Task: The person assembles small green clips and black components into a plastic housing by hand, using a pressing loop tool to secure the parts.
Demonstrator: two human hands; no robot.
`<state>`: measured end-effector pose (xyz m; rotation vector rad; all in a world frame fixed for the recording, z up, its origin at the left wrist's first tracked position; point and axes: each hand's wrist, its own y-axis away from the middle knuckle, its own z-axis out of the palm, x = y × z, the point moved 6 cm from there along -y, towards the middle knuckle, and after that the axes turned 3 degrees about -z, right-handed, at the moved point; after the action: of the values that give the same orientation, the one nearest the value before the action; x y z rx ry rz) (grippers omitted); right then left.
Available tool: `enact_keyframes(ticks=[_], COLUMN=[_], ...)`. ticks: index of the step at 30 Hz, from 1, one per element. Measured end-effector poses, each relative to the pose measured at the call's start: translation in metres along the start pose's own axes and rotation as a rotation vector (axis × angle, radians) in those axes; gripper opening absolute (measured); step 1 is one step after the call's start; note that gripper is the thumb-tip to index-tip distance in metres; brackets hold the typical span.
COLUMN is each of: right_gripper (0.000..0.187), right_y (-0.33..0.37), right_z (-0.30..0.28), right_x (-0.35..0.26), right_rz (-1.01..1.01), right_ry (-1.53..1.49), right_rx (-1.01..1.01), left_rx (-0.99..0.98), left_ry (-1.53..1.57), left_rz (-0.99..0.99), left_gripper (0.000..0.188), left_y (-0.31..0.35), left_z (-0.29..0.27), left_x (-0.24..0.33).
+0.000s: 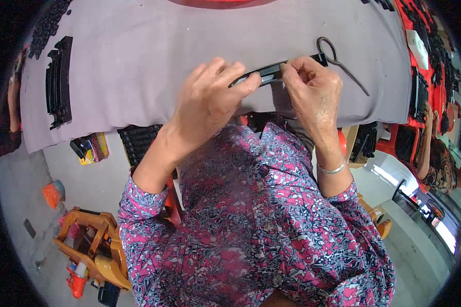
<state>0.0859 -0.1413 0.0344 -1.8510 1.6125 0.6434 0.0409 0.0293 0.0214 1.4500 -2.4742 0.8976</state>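
Note:
Above the near edge of the cloth-covered table, both my hands are on a long, narrow black plastic strip [269, 72]. My left hand [210, 94] grips its left end between thumb and fingers. My right hand [313, 87] is closed on it nearer the right end, thumb and fingertips pinched together. Whether a small part sits in that pinch is hidden. The strip's right tip sticks out past my right hand. Close to that tip, a bent dark metal rod with a looped end [347, 69] lies on the cloth [148, 46].
A stack of black strips [59, 82] lies at the table's left, beside a heap of small black pieces [48, 25]. More black strips [419, 94] are at the right edge. A wooden chair [92, 245] stands lower left. Other people [438, 153] sit at both sides.

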Motion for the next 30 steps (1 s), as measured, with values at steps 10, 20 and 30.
enact_keyframes(ticks=[10,20,30], right_gripper=[0.017,0.023,0.027], right_y=[0.009,0.016,0.023], right_z=[0.002,0.006,0.0], right_x=[0.002,0.007,-0.012], right_rz=[-0.014,-0.031,-0.482], right_ry=[-0.021,-0.141,0.031], right_rx=[0.059,-0.085,0.02], left_rx=[-0.008,0.04,-0.006], left_ry=[0.038,0.065,0.065], left_rz=[0.025,0.021,-0.011], left_gripper=[0.041,0.04,0.042], left_y=[-0.001,-0.002,-0.005], left_z=[0.003,0.006,0.002], left_x=[0.002,0.001,0.007])
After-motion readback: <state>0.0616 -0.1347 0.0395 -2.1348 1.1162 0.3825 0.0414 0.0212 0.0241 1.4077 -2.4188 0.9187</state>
